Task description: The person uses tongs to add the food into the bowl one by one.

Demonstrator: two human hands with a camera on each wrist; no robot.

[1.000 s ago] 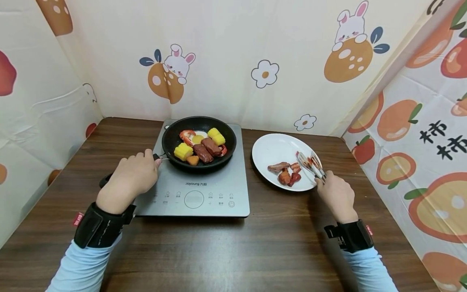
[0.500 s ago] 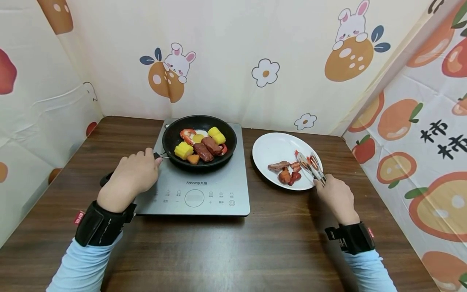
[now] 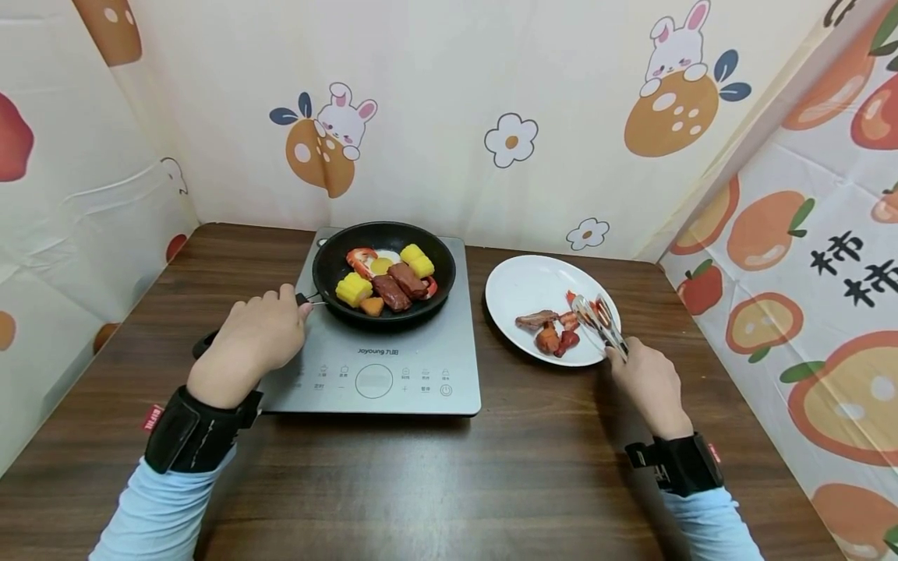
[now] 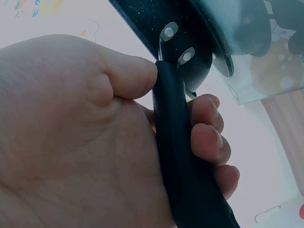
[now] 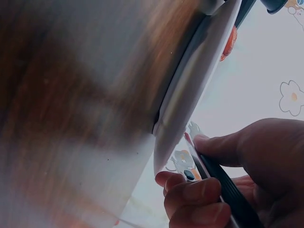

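Observation:
My left hand point(image 3: 256, 339) grips the black handle point(image 4: 173, 128) of a frying pan point(image 3: 328, 269), fingers curled round it in the left wrist view. The pan sits on an induction cooktop point(image 3: 414, 351). It holds two chunks of corn point(image 3: 353, 289), two brown meat pieces point(image 3: 391, 293), a fried egg point(image 3: 381, 266), red pepper slices point(image 3: 359, 259) and an orange chunk point(image 3: 372, 306). My right hand point(image 3: 647, 382) holds metal tongs point(image 3: 603, 323) with dark grips. Their tips are over the right side of a white plate point(image 3: 519, 288), near a small red piece point(image 3: 570, 297), partly hidden.
On the plate's near part lie several brown and reddish meat pieces point(image 3: 547, 339). Plate and cooktop stand side by side toward the back of the wooden table point(image 3: 421, 483). Printed cloth walls point(image 3: 449, 93) enclose the back and both sides.
The tongs and right hand shift slightly over the plate, their tips moving a little toward me and right. My left hand and the pan stay as they were.

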